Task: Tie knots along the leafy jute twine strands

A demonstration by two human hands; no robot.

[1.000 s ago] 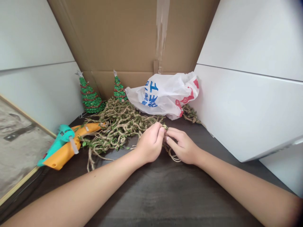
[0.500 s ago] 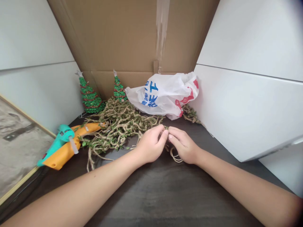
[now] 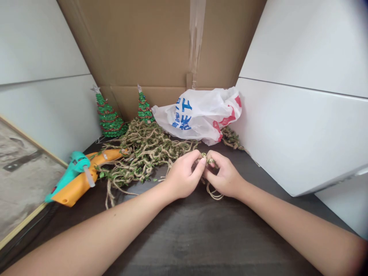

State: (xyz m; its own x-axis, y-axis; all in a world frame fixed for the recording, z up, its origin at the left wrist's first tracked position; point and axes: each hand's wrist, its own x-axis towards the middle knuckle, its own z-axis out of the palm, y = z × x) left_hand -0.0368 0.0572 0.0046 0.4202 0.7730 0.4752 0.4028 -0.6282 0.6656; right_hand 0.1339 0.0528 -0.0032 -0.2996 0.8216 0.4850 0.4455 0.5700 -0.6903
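Observation:
My left hand (image 3: 185, 174) is closed, its thumb and fingers pinching a leafy twine garland (image 3: 212, 161) over the dark table. On the other side, my right hand (image 3: 224, 174) curls its fingers round the same garland, close against the left. The garland is tan twine with small green leaves; most of the held part is hidden by my fingers. A loose loop of twine (image 3: 215, 196) hangs below my right hand. Just behind and left of my hands lies a tangled heap of the same leafy twine (image 3: 146, 149).
Two small green Christmas trees (image 3: 110, 119) stand at the back left. A white plastic bag (image 3: 201, 115) lies at the back, partly over more twine (image 3: 230, 138). At left, a teal and orange glue gun (image 3: 77, 178) rests. White panels and cardboard (image 3: 149, 42) enclose the dark table (image 3: 184, 237).
My right-hand fingers have shifted and spread slightly from the left fingertips, so more of the garland shows between my hands. The other things have stayed in place.

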